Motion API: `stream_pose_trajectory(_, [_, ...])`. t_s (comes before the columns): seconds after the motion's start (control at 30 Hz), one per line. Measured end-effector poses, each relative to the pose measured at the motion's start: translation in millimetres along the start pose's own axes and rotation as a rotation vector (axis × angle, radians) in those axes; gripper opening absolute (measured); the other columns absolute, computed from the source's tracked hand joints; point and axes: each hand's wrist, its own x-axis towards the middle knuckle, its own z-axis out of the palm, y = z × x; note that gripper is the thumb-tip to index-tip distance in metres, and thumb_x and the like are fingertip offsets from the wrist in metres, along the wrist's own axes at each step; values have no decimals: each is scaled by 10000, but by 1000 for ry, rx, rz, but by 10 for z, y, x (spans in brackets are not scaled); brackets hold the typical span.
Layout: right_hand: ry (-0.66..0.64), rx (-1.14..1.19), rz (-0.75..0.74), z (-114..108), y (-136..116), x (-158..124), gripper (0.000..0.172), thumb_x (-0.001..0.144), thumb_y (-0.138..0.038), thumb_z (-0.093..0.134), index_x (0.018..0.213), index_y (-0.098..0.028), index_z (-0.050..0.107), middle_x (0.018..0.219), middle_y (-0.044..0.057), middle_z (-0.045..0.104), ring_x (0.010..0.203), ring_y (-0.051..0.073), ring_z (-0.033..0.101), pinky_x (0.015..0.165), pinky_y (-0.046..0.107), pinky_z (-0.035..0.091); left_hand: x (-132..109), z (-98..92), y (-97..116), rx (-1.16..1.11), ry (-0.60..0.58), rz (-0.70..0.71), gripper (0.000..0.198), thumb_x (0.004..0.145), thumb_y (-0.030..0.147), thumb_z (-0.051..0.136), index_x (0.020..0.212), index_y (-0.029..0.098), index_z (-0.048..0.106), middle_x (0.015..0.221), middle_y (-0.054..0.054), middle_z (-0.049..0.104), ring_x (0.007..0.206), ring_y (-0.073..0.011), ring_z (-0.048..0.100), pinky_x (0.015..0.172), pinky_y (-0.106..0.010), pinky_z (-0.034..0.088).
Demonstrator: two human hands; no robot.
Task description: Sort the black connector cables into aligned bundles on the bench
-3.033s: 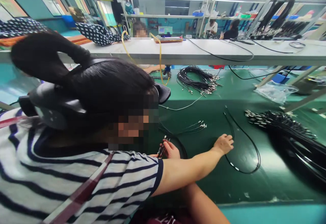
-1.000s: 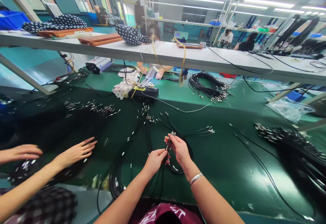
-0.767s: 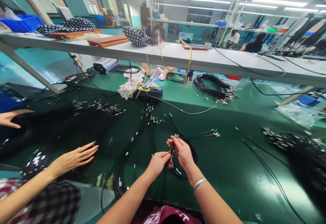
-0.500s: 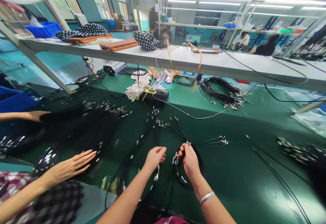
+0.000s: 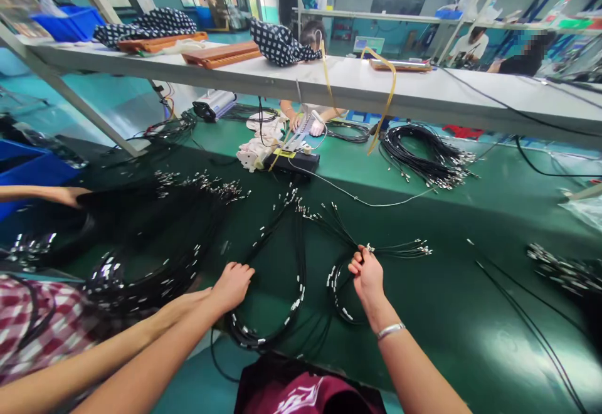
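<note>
My right hand (image 5: 367,276) is closed, fingertips pinched on the cable ends (image 5: 369,248) of a small coil of black cables (image 5: 335,285) with white labels. Thin cables fan out from that pinch to the left and right. To the left, my left hand (image 5: 234,285) is curled over the side of a larger looped cable bundle (image 5: 301,276), its fingers closed round the strands. Metal-tipped ends of this bundle gather near the black box (image 5: 296,164). The undersides of the left fingers are hidden.
At left, a co-worker's hand (image 5: 70,196) rests by a big heap of black cables (image 5: 141,232); their other forearm crosses beneath mine. More cables (image 5: 559,270) lie at right. A raised shelf (image 5: 291,81) spans the green table (image 5: 423,307). Another person works opposite.
My left hand has moved left and down from beside the small coil onto the larger bundle. My right hand keeps its pinch. The view has shifted slightly.
</note>
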Motion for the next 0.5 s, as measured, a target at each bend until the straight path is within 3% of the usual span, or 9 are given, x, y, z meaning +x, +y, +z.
stream_pose_trajectory(0.1, [-14, -17, 60, 157, 153, 41, 203, 701, -312, 571, 821, -160, 509, 522, -82, 335, 380, 42, 252, 362, 188, 212, -55, -145, -218, 47, 10, -30, 304, 736, 79, 439, 965, 191, 605, 1022, -103, 597, 1044, -227, 483, 1019, -358, 156])
stream_pose_trajectory(0.17, [-16, -37, 86, 243, 270, 82, 209, 694, -314, 568, 824, -156, 519, 513, -82, 330, 384, 49, 268, 364, 194, 230, -62, -161, -167, 53, 31, -86, 274, 761, 104, 417, 945, 158, 612, 995, -131, 604, 1027, -250, 495, 1003, -395, 173])
stream_pose_trajectory(0.27, [-6, -76, 95, 329, 442, 201, 209, 691, -335, 566, 801, -162, 524, 501, -81, 345, 384, 56, 286, 363, 199, 251, 9, -37, 242, 10, 81, -172, 312, 846, 277, 355, 982, 129, 594, 987, -157, 605, 999, -287, 512, 924, -420, 278])
stream_pose_trajectory(0.37, [14, -131, 112, 397, 587, 363, 183, 685, -335, 569, 731, -169, 508, 481, -78, 378, 361, 54, 293, 354, 192, 252, 232, 181, 819, -78, 131, -237, 500, 839, 433, 384, 1192, 84, 446, 1072, -168, 579, 1017, -275, 516, 872, -352, 349])
stream_pose_trajectory(0.43, [15, -171, 137, 452, 661, 467, 176, 679, -327, 571, 693, -170, 494, 509, -48, 460, 354, 57, 341, 348, 187, 254, 449, 298, 1112, -127, 147, -286, 550, 815, 399, 455, 1227, 42, 387, 1175, -210, 509, 1095, -289, 473, 897, -346, 341])
stream_pose_trajectory(0.5, [-5, -202, 162, 519, 714, 558, 170, 668, -315, 577, 690, -164, 501, 620, 8, 558, 401, 81, 455, 353, 184, 277, 672, 354, 1245, -188, 123, -342, 495, 781, 293, 517, 1191, 37, 410, 1175, -225, 504, 1083, -291, 495, 877, -340, 364])
